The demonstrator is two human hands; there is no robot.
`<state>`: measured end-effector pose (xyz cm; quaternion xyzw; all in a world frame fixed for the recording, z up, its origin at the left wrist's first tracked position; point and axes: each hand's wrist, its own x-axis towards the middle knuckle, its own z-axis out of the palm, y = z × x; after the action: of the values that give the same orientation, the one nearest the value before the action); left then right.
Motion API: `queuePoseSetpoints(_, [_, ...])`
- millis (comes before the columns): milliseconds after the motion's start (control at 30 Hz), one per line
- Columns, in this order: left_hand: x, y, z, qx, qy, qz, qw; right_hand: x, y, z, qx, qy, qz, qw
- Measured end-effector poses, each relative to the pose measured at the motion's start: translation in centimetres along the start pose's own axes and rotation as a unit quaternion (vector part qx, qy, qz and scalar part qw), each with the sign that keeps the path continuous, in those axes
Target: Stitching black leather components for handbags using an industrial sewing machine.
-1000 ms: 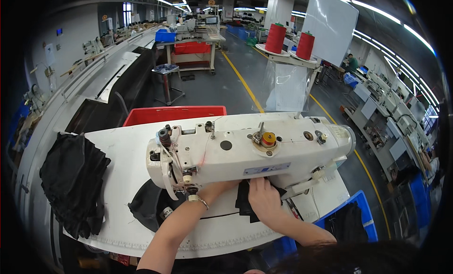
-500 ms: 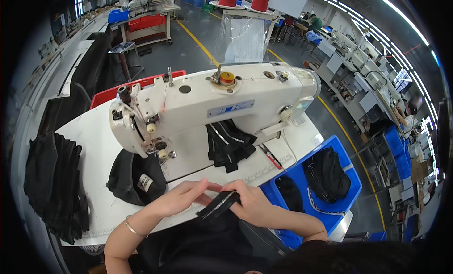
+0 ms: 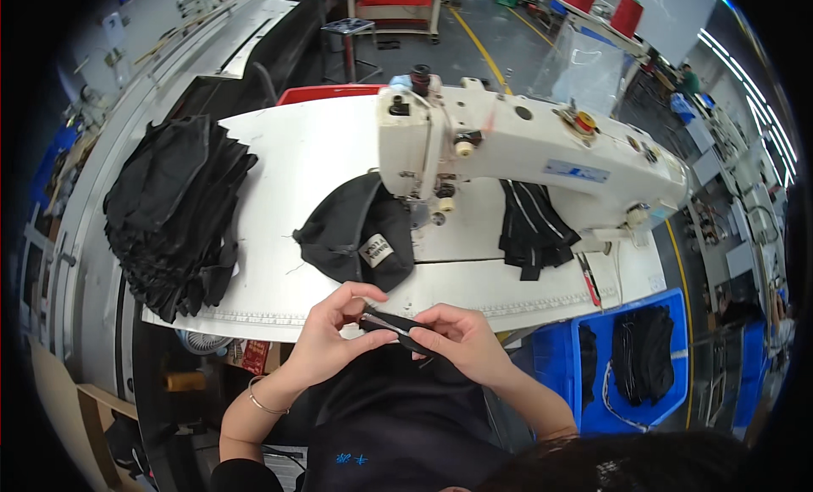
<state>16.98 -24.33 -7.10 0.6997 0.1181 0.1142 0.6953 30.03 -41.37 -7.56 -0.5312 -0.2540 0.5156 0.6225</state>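
Black fabric strip with a pale lengthwise line [image 3: 391,324] lies at seven o'clock from the white sewing machine [image 3: 525,140]. Your right hand [image 3: 464,339] pinches it; your left hand [image 3: 332,329] touches its nine-o'clock end, grip unclear. Keep edges flush, untwisted.

A sewing machine [image 3: 495,140], red thread cones [image 3: 627,16] and piled black fabric [image 3: 174,212] mark a sewing workshop.

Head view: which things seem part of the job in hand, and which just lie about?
Likely in the job: black strip, right hand holding it, left hand at it; sewing machine; strips under its arm; labelled black piece.

Likely just lying about: stool, red bin, small fan.
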Motion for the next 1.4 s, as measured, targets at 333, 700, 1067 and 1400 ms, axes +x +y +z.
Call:
queuePoseSetpoints(333, [-1.0, -0.8, 1.6, -0.051, 0.056, 0.065, 0.995, 1.3, 1.7, 2.7, -0.297, 0.163, -0.362, 0.869])
queuePoseSetpoints(700, [-7.3, -5.1, -6.0, -0.531, 0.242, 0.146, 0.799, -5.7, 4.2, -3.5, 0.363, 0.295, -0.389, 0.794])
queuePoseSetpoints(1067, [-4.6, 0.8, 0.3, 0.027, -0.007, 0.059, 0.998, -5.2, 2.2, 0.1, -0.513, 0.164, -0.262, 0.801])
queuePoseSetpoints(1400, [5.1, -0.9, 1.6, 0.456, -0.003, 0.219, 0.863, -0.3, 1.7, -1.5, 0.055, 0.121, -0.024, 0.991])
